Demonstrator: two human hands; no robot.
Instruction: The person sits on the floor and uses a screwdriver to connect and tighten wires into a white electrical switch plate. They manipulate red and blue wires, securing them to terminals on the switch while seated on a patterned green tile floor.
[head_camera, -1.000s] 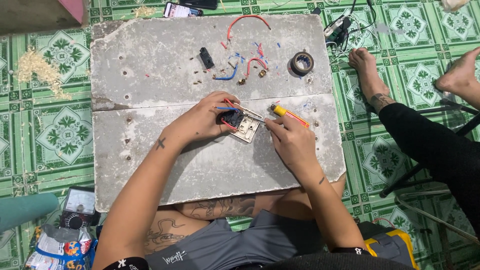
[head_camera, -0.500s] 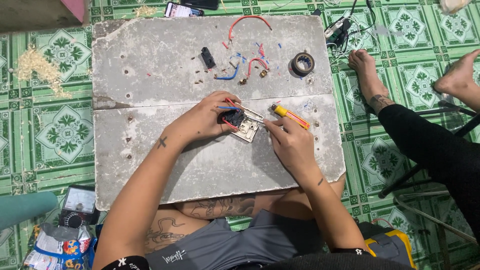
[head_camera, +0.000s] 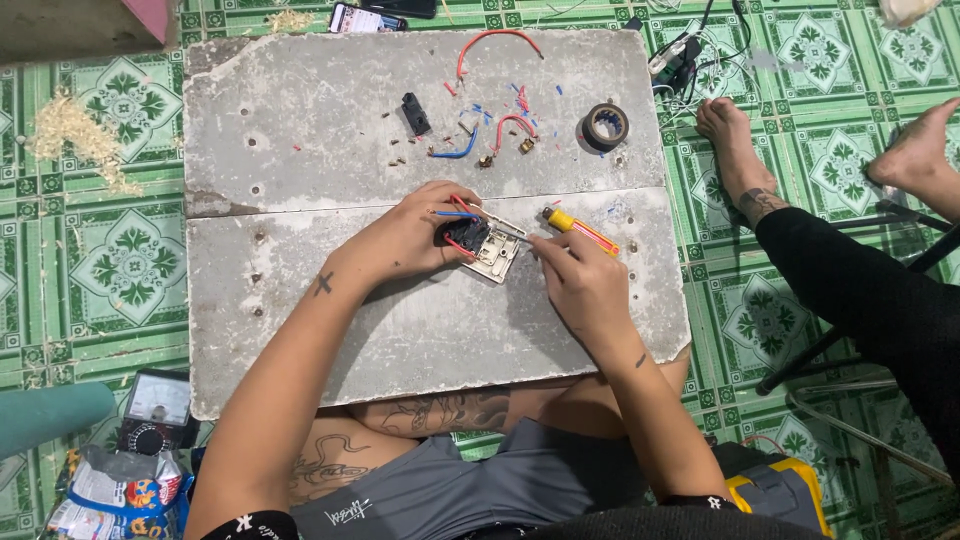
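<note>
Hands (head_camera: 415, 240) curled over switch plate (head_camera: 497, 252)

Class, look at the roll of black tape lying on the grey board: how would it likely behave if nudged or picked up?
The roll of black tape lies flat on the grey board, so a nudge would probably slide it, not roll it. Set on edge, it could roll. Small and hollow, it is likely light and stiff.

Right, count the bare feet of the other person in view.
2. One foot rests on the green tiled floor just right of the grey slab; the other foot is farther right, near the edge.
</note>
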